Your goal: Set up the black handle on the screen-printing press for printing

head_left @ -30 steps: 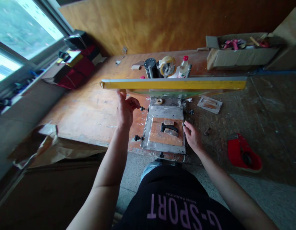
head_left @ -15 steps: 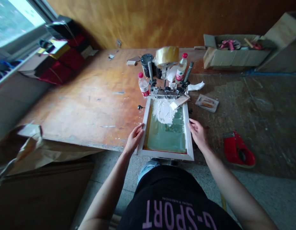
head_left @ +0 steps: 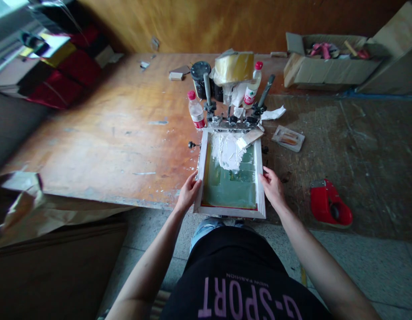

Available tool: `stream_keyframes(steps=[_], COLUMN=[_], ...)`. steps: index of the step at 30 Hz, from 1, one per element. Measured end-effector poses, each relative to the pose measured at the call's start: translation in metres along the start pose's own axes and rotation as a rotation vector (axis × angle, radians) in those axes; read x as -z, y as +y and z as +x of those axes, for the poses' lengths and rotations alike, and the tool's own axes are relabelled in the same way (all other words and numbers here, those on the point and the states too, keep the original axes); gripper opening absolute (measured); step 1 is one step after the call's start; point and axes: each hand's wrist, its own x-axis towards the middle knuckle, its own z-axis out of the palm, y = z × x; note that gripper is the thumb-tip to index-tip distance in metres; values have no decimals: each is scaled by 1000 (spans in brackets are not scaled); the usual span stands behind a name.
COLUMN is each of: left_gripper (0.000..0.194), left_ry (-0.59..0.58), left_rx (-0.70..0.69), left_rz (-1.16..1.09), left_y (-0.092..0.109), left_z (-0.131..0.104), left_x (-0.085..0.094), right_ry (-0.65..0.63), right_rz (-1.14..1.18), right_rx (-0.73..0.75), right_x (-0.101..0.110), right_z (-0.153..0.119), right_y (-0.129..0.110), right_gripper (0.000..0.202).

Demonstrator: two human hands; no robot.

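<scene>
A pale screen frame (head_left: pixel 230 212) with green mesh lies at the table's front edge, its far end at a metal clamp (head_left: pixel 230 126). White paste (head_left: pixel 227 151) covers the far part of the mesh, and a squeegee-like scraper (head_left: pixel 253 137) rests across the far right corner. My left hand (head_left: pixel 189 192) grips the frame's left side, thumb on the rim. On the opposite side my right hand (head_left: pixel 273 186) grips the right rim, fingers curled at its edge.
Two bottles with red caps (head_left: pixel 196 111) (head_left: pixel 253 86), a black tub (head_left: pixel 201 80) and a large tape roll (head_left: pixel 234 66) stand behind the clamp. Right of the frame are a small plastic pack (head_left: pixel 288 138) and a red tape dispenser (head_left: pixel 330 204). An open carton (head_left: pixel 332 73) sits at the back right.
The view has shifted slightly. The frame's near end sits a little lower and more level, with both hands still at its sides; my thumbs now lie closer over the rims.
</scene>
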Motion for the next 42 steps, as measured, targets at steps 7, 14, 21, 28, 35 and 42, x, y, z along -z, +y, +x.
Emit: stream_keyframes(steps=[7, 14, 21, 28, 35, 42], left_gripper=[62, 63, 61, 54, 47, 39], left_ry=[-55, -96, -116, -134, -195, -170], left_rx=[6, 40, 48, 106, 131, 125], left_rz=[-36, -137, -194, -202, -175, -159], left_y=[-1, 2, 7, 10, 13, 10], left_z=[3, 4, 2, 8, 15, 17], left_x=[0, 0, -4, -2, 4, 3], right_ry=[12, 37, 79, 124, 137, 142], right_rz=[41, 186, 177, 109, 112, 107], right_rx=[-42, -92, -103, -93, -124, -151], right_x=[-3, -7, -9, -16, -17, -18], right_z=[-3, -4, -6, -24, -28, -29], right_y=[1, -1, 1, 1, -2, -7], right_gripper=[59, 59, 58, 58, 57, 59])
